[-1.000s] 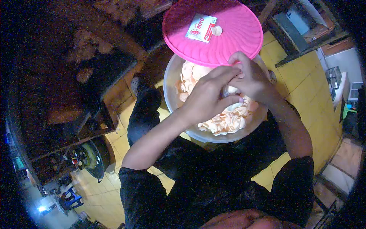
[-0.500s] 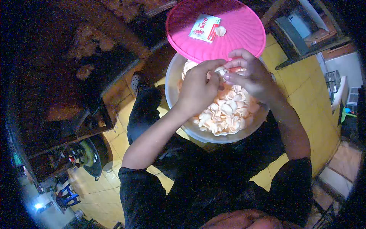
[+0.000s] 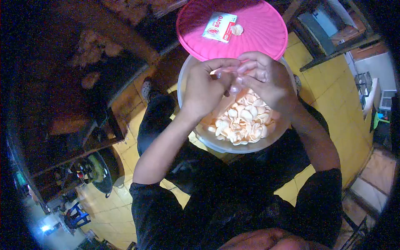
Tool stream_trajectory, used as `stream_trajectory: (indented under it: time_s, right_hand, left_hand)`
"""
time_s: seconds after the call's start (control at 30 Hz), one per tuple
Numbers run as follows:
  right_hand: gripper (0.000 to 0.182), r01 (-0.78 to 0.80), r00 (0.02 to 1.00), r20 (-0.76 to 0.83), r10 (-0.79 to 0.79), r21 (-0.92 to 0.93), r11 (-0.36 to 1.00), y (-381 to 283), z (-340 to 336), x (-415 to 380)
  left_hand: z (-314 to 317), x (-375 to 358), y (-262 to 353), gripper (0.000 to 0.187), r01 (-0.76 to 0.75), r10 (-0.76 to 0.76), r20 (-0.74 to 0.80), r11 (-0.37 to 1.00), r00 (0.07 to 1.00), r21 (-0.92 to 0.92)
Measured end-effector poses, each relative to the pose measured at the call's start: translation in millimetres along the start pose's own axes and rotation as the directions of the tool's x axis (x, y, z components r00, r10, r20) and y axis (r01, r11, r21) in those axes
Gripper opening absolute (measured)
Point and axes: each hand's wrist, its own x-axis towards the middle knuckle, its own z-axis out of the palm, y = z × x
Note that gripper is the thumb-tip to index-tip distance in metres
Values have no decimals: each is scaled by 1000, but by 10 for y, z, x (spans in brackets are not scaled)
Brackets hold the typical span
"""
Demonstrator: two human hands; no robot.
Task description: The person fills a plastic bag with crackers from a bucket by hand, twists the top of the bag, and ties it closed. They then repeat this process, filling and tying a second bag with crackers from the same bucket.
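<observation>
A round pink plastic lid (image 3: 250, 37) overlaps the far rim of a wide translucent plastic basin (image 3: 185, 98). Pale crackers (image 3: 243, 123) lie in the basin; a small red-and-white sachet (image 3: 218, 27) lies on the lid.

A big pale basin (image 3: 189, 104) sits on my lap, its bottom heaped with thin, curled white and peach crackers (image 3: 243, 121). A round pink lid (image 3: 258, 37) overlaps its far rim.

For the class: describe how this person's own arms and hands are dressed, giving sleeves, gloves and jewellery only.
Both arms are bare from the upper arm down, with short black sleeves ending above the elbows. The left hand and right hand are ungloved; no rings, watch or bracelets show.
</observation>
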Motion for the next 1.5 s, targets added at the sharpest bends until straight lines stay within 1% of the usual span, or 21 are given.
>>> stream_trajectory:
  time_s: [0.03, 0.07, 0.1, 0.2, 0.23, 0.3, 0.37, 0.4, 0.43, 0.5, 0.53, 0.6, 0.63, 0.7, 0.83, 0.93, 1.0, 1.1, 1.27, 1.37, 1.5]
  right_hand:
    - [44, 2, 1000, 4, -2, -1, 1000, -8, -11, -1]
    - [44, 243, 968, 36, -250, -405, 882, -20, -39, -9]
    - [44, 418, 878, 163, -450, -719, 556, -25, -64, -15]
    - [49, 381, 908, 97, -407, -592, 710, 176, -15, -44]
    - [49, 380, 909, 97, -406, -594, 709, 109, -31, -47]
    - [52, 192, 975, 217, -53, -690, 698, -87, -58, -44]
    - [51, 112, 962, 256, 90, -676, 728, -39, -113, -29]
    - [51, 29, 925, 300, 231, -665, 747, 8, -146, -37]
    - [51, 29, 924, 303, 233, -663, 748, 111, -145, -140]
    - [42, 371, 923, 382, 44, -914, 163, 504, -136, -458]
    - [42, 370, 923, 382, 44, -915, 163, 784, -190, -532]
    - [46, 612, 726, 674, 137, -724, 319, 1070, -214, -587]
    - [46, 614, 725, 675, 137, -723, 318, 1051, -180, -584]
    - [49, 403, 793, 539, 284, -814, 418, 917, -78, -555]
    - [44, 373, 764, 571, 301, -771, 516, 549, -139, -446]
    - [36, 307, 816, 527, 237, -743, 595, 348, -252, -333]
    - [34, 255, 926, 378, -4, -617, 744, 161, -293, -242]
    - [34, 333, 923, 358, -138, -567, 753, -94, -295, -153]
    - [32, 341, 921, 357, -158, -538, 770, 87, -272, -129]
    - [35, 325, 945, 225, -237, -575, 751, -34, -155, -132]
    - [41, 191, 981, 157, -116, -643, 741, -154, -207, -107]
  left_hand:
    - [-12, 10, 4, 25, 11, -12, -11, 1000, 1000, -15]
    - [-12, 12, 13, 26, 27, -27, 4, 990, 1000, -139]
    - [6, 17, 2, 26, 26, -26, 1, 990, 1000, -139]
    - [59, 12, -41, 26, 10, -4, 21, 962, 1000, -274]
    - [50, -5, -41, 22, -84, 84, -2, 991, 996, -104]
    - [-64, 8, -66, 19, -174, 175, -9, 982, 984, 73]
    - [-265, 86, -131, 15, -465, 574, -132, 760, 808, 454]
    - [-244, 28, 12, 15, -311, 330, -246, 944, 912, 114]
    - [-278, 28, 13, 15, -308, 327, -247, 945, 912, 114]
    - [-358, 36, 7, 16, -140, 153, -153, 986, 976, 95]
    - [-339, 12, 31, 16, -102, 111, -132, 992, 985, 72]
    - [-308, -10, 71, 16, -68, 82, -124, 992, 989, 110]
    - [-307, -15, 79, 16, -34, 52, -122, 988, 991, 148]
    - [-324, 29, -13, 15, -69, 91, -117, 981, 989, 183]
    - [-338, 30, -6, 17, -32, 55, -104, 978, 993, 206]
    - [-290, 44, -12, 20, -51, 60, -142, 996, 988, 69]
    - [-236, 42, -88, 20, -64, 66, -122, 998, 990, 18]
    - [-150, 31, -76, 22, -59, 58, -38, 997, 998, -44]
    - [101, -35, 0, 32, -74, 96, 112, 980, 989, -187]
    - [149, -36, 20, 29, -59, 59, 25, 998, 998, 16]
    - [94, 16, -83, 27, -95, 95, 9, 994, 995, 58]
